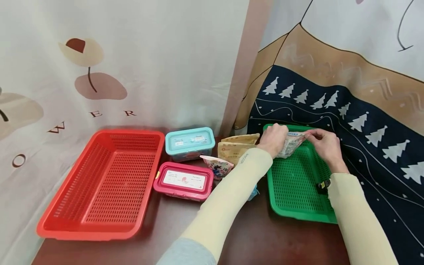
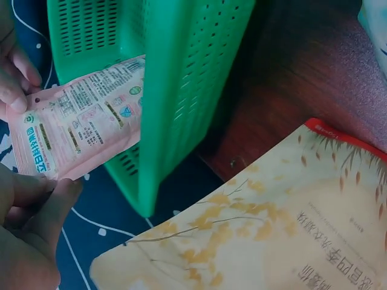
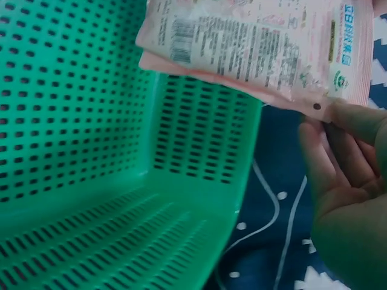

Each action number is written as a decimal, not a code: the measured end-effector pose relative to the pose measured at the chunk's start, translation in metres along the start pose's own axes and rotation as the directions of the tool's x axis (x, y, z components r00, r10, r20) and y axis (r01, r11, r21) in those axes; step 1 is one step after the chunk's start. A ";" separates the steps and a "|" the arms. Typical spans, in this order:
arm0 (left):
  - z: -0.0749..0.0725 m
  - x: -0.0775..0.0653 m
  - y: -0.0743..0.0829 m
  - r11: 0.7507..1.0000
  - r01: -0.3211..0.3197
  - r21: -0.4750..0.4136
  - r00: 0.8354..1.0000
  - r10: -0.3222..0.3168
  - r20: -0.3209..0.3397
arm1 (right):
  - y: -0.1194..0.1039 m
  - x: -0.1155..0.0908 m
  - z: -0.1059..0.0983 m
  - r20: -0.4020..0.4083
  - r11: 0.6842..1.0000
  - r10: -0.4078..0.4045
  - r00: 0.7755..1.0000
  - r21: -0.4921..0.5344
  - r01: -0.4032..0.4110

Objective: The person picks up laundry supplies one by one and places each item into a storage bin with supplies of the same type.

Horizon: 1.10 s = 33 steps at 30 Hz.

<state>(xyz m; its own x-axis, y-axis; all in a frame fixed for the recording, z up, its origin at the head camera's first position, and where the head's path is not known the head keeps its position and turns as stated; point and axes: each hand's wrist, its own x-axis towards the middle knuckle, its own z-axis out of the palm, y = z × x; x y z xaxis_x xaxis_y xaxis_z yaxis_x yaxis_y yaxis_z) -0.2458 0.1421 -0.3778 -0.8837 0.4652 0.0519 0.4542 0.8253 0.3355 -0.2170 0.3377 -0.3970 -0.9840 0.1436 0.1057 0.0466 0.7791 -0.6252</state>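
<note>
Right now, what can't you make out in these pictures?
Pink printed pouch, right wrist view: cut off by the top edge.
Blue packet, head view: mostly hidden behind the left sleeve.
Small black-and-yellow object, head view: too small to identify.
Yellow-floral pouch, left wrist view: cut off by the bottom and right edges.

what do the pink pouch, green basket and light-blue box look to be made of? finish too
Pink pouch: likely plastic film or laminate, slight sheen; creases and a ribbed seal along one edge.
Green basket: probably molded plastic, slightly glossy; uniform color, regular slots, rounded rim.
Light-blue box: seems plastic, smooth lid; body possibly translucent, too small to be sure.
</note>
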 end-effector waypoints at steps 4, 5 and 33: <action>0.005 0.001 0.001 1.000 0.008 0.002 1.000 -0.008 0.017 | 0.004 0.000 0.004 0.031 0.999 0.035 0.999 -0.001 -0.035; 0.006 0.001 0.002 1.000 0.008 0.003 1.000 -0.008 0.019 | 0.006 -0.001 0.004 0.033 0.999 0.043 0.999 0.002 -0.043; -0.040 -0.019 0.002 0.999 -0.045 0.013 0.983 0.042 0.180 | -0.023 -0.013 -0.018 0.348 1.000 -0.016 0.937 -0.003 0.018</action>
<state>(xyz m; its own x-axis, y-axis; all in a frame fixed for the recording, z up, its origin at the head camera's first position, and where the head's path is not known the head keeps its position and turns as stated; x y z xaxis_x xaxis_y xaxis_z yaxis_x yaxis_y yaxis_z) -0.2322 0.1222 -0.3402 -0.8287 0.5498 -0.1044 0.4952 0.8074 0.3208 -0.2025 0.3289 -0.3698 -0.9829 -0.0902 -0.1602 0.0292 0.7836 -0.6206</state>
